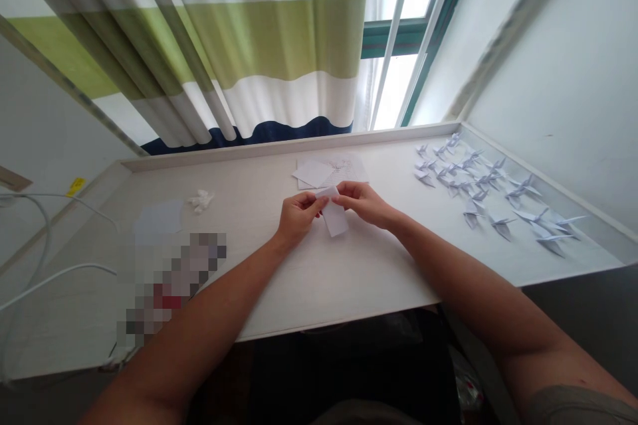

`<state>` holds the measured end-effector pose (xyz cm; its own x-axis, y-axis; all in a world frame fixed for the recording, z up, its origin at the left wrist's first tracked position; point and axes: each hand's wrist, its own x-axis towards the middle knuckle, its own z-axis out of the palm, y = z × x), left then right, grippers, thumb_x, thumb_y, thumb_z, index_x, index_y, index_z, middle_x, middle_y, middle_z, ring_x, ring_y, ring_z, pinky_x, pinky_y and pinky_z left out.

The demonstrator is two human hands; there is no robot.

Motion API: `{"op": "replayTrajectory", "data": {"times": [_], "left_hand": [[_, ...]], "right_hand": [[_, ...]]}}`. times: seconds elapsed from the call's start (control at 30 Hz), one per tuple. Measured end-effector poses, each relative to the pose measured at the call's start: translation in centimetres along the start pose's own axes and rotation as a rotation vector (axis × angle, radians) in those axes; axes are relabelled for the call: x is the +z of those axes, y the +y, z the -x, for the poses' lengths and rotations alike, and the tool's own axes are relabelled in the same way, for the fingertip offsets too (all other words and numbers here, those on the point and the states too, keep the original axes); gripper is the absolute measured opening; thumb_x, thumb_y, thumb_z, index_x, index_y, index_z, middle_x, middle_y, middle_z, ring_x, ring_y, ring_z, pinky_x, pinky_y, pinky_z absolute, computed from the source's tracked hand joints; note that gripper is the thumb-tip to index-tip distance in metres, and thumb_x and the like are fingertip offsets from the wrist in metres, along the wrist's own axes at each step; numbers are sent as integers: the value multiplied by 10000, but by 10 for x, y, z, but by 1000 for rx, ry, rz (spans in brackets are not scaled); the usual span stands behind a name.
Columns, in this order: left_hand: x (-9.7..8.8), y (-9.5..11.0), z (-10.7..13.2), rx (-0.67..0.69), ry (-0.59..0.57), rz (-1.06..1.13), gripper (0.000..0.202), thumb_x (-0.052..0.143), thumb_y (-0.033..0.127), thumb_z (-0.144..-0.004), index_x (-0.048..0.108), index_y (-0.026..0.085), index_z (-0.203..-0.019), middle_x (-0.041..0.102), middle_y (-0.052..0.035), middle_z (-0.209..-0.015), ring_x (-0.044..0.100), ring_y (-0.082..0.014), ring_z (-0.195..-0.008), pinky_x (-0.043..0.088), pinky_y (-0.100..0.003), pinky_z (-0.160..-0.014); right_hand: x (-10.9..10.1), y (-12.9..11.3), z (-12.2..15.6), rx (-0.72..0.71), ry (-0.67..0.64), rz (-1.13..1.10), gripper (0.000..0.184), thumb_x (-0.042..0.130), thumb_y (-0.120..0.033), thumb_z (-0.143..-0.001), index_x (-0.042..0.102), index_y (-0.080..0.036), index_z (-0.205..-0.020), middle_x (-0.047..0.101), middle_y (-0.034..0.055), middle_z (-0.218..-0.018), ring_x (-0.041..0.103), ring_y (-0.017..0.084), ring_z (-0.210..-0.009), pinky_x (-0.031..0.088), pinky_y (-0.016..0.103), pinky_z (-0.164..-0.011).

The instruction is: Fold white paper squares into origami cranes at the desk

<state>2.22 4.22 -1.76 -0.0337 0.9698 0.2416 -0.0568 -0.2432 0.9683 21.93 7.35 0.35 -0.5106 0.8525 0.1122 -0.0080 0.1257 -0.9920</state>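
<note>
A folded piece of white paper (335, 218), long and narrow, is held up over the middle of the white table (279, 279). My left hand (298, 214) pinches its upper left edge between thumb and fingers. On the other side my right hand (363, 202) grips the upper right edge, thumb close to the left thumb. The lower part of the strip hangs free toward me. Just beyond the hands lie several flat sheets of paper (315, 172), one with faint markings.
Several folded paper cranes (478, 179) stand in loose rows at the right. To the left are a crumpled white tissue (200, 201), a pale sheet (159, 218), a blurred-out object (174, 285) and white cables (64, 272). A raised rim (299, 145) edges the table's back.
</note>
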Motion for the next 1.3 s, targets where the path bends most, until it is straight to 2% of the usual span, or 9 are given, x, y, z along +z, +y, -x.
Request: {"op": "replayTrajectory", "data": {"times": [0.07,0.17,0.43,0.7,0.9,1.1,1.3], "left_hand": [[0,1,0,-10,-24,-9,431,919,544,-722,705,180,-636,643,3,-592,562,-119,-560,468,-268,-573],[0,1,-1,-21,-35,-27,448,906,550,-739,680,183,-620,633,4,-584,562,-122,-564,456,-268,-571],[-1,-4,-5,0,-99,-55,446,871,569,-780,694,176,-668,661,-15,-634,590,-138,-610,479,-278,-606],[-4,4,-5,12,-143,-42,451,867,597,-783,740,166,-748,684,-24,-679,612,-148,-635,519,-287,-628],[-8,6,-6,-7,-149,-66,467,862,613,-787,735,169,-717,681,-27,-665,607,-145,-613,511,-283,-604],[-9,4,-3,-109,-187,-28,493,826,652,-812,753,167,-761,692,-35,-683,629,-152,-641,535,-285,-627],[-2,18,2,-222,-197,-11,502,832,658,-788,767,163,-844,733,-57,-805,670,-176,-739,568,-290,-650]], "right_hand": [[2,2,-1,-45,74,54,424,801,-582,-864,672,-185,-790,678,7,-760,617,148,-713,461,287,-663],[2,4,-2,-63,110,118,480,786,-634,-859,680,-180,-744,660,7,-701,592,144,-665,446,288,-633],[4,-2,-1,-44,130,-9,506,829,-669,-803,741,-171,-782,739,40,-757,656,167,-711,540,309,-696],[7,-7,-1,-79,176,-37,502,862,-664,-770,756,-173,-774,746,48,-748,659,173,-696,535,314,-667],[11,-9,1,-85,191,-29,530,852,-697,-757,751,-177,-753,736,46,-722,638,171,-680,531,320,-660],[11,-7,-1,-109,270,-29,522,866,-695,-733,757,-185,-732,704,32,-694,601,163,-658,519,317,-633],[13,-6,-2,-127,327,-48,527,860,-709,-724,744,-195,-717,705,29,-693,602,165,-661,535,325,-637]]}}
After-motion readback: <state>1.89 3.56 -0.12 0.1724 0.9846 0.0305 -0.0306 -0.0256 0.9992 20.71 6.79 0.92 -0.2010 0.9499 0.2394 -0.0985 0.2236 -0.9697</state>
